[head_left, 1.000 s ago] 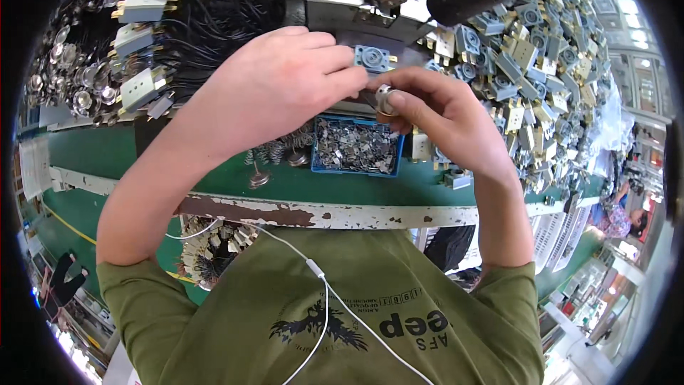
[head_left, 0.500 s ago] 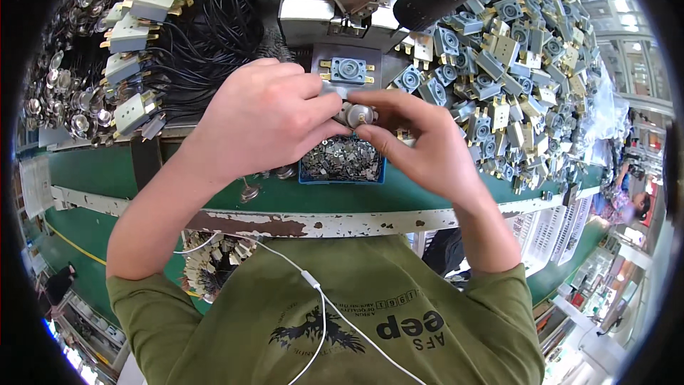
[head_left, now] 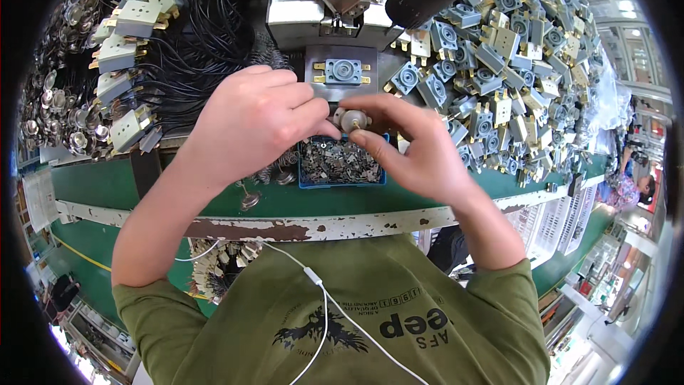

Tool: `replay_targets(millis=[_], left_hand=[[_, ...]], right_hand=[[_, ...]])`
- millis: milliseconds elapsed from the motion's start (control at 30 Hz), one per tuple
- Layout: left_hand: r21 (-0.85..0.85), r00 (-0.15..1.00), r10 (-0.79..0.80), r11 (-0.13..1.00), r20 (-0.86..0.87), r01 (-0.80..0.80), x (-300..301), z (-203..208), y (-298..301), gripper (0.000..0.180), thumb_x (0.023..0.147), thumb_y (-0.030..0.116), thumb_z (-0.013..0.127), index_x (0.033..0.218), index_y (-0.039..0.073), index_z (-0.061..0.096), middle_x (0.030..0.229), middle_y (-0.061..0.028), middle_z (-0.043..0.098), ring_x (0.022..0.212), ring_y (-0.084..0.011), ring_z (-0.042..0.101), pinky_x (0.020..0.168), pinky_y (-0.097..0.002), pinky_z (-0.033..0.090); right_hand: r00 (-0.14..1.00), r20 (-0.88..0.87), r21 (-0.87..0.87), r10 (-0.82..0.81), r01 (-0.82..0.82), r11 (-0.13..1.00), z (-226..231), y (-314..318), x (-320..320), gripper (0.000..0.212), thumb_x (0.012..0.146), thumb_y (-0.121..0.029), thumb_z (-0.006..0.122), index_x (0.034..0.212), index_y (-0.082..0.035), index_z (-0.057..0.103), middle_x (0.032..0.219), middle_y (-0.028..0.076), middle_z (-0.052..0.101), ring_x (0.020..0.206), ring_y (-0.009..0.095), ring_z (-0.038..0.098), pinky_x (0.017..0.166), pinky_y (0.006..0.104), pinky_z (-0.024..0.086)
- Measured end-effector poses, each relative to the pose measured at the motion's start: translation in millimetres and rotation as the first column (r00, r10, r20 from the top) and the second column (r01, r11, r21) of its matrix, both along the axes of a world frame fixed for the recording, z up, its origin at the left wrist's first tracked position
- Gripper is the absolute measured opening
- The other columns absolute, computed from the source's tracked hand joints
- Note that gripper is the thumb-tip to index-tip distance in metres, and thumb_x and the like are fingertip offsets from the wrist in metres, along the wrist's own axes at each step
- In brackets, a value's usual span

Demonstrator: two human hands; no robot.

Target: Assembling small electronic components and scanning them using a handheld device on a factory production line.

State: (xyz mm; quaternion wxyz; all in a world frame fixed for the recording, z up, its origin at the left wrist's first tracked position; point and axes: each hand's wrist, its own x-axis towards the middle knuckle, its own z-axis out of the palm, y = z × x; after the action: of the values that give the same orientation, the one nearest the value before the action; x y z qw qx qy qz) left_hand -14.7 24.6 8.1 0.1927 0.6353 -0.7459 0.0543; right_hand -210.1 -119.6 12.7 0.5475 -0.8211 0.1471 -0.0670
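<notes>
Your workbench (head_left: 100, 189), smooth and green with a chipped pale front edge, runs beneath the grip. Right of the grip rises a heap of grey-and-cream blocks (head_left: 490, 57), box-shaped, apparently plastic, with metal tabs; beyond it stands a sheet-metal fixture (head_left: 292, 28), shiny and square-edged. Thin black leads (head_left: 226, 11), evidently pliant, tangle to the far left. Your left hand (head_left: 260, 114) is curled just left of the grip; whether it holds anything you cannot tell (its fingertips are largely hidden). Your right hand (head_left: 420, 146) forms the grip, pinching a round metal component between thumb and index finger. Nearer you than the grip, a blue tray (head_left: 345, 185) carries small metal pieces (head_left: 338, 160); beyond, a grey block (head_left: 343, 71) with a ringed face lies on a flat plate (head_left: 335, 93). The round metal component (head_left: 352, 121) should handle as light and rigid, its smooth face liable to slip; take it by the rim, sparing the brass-coloured tip (head_left: 355, 124) at its centre, probably its most delicate feature.
</notes>
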Motion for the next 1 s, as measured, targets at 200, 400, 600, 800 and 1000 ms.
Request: replay_targets(millis=[200,400,600,800,1000], left_hand=[[0.083,0.995,-0.035,0.996,-0.093,0.042,-1.4,6.6,-1.5,0.025,0.086,0.034,0.076,0.093,0.011,0.068,0.073,-0.0010,0.058,0.072,-0.0189,0.063,0.070,-0.0346,0.050],[0.235,0.979,-0.078,0.964,-0.189,0.122,2.8,23.7,-0.6,0.034,0.089,0.030,0.074,0.120,0.017,0.071,0.085,-0.0044,0.067,0.077,-0.0242,0.067,0.072,-0.0365,0.052],[0.205,0.805,0.163,0.977,-0.571,-0.053,12.6,19.4,-22.4,0.032,0.093,0.020,0.071,0.124,0.012,0.067,0.095,-0.0115,0.075,0.082,-0.0325,0.071,0.072,-0.0419,0.056],[0.432,0.915,0.292,0.889,-0.280,-0.152,11.8,4.8,-26.8,0.031,0.098,0.027,0.067,0.126,0.015,0.064,0.093,-0.0133,0.075,0.086,-0.0348,0.072,0.075,-0.0447,0.057],[0.389,0.912,0.253,0.914,-0.324,-0.115,14.4,2.7,-27.8,0.032,0.098,0.029,0.066,0.128,0.018,0.065,0.095,-0.0119,0.075,0.088,-0.0348,0.071,0.075,-0.0445,0.057]], right_hand=[[0.993,-0.103,0.042,0.053,-0.049,0.998,5.8,-7.6,-0.7,0.037,0.096,-0.003,0.071,0.132,-0.002,0.067,0.112,0.008,0.075,0.094,0.012,0.069,0.085,0.0299,0.056],[0.935,0.244,-0.016,-0.258,0.270,0.963,15.3,-27.8,-16.1,0.042,0.103,-0.002,0.061,0.144,0.003,0.053,0.122,0.015,0.070,0.105,0.016,0.069,0.088,0.0294,0.056],[0.787,0.585,-0.070,-0.197,0.290,0.954,30.6,-44.9,-1.4,0.043,0.106,-0.007,0.057,0.146,0.007,0.047,0.126,0.023,0.067,0.100,0.019,0.071,0.081,0.0292,0.057],[0.638,0.755,-0.121,-0.154,0.366,0.923,69.0,-49.5,22.7,0.043,0.103,-0.007,0.063,0.142,0.006,0.050,0.120,0.021,0.070,0.089,0.017,0.071,0.075,0.0280,0.057],[0.601,0.769,-0.071,-0.217,0.417,0.906,62.1,-89.6,62.7,0.040,0.101,-0.008,0.066,0.137,0.005,0.052,0.114,0.019,0.070,0.085,0.016,0.070,0.071,0.0279,0.056]])
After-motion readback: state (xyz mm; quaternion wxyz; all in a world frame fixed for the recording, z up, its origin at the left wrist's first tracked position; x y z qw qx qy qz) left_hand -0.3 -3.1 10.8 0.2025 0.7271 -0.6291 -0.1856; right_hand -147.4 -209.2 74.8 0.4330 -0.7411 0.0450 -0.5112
